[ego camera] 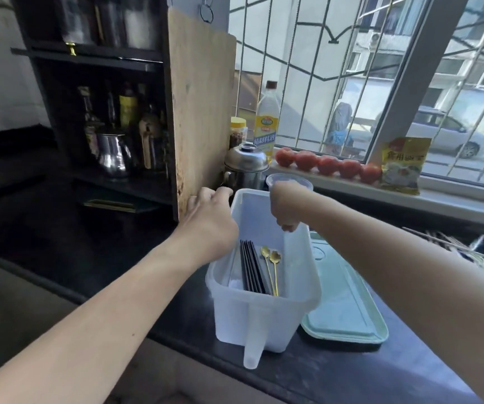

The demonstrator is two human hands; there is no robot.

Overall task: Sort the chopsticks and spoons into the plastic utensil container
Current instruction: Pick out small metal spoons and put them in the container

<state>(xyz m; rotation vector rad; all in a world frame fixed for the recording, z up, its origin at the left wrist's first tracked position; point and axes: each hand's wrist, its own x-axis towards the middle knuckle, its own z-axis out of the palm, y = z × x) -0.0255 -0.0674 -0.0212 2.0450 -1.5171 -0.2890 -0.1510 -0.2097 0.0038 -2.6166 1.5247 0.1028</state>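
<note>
A translucent white plastic utensil container (267, 322) stands on the dark counter. Inside it lie several black chopsticks (251, 269) side by side and two gold spoons (271, 265) to their right. My left hand (210, 217) grips the container's far left rim with curled fingers. My right hand (286, 205) grips the far right rim, fingers curled over the edge. A pale green lid (345, 304) lies flat on the counter just right of the container.
A wooden cutting board (202, 112) stands upright behind my left hand. A steel pot (245, 167), a clear plastic cup (290, 180), an oil bottle (267, 121) and tomatoes (328, 166) sit near the window sill. A dish rack (468, 249) is at the right.
</note>
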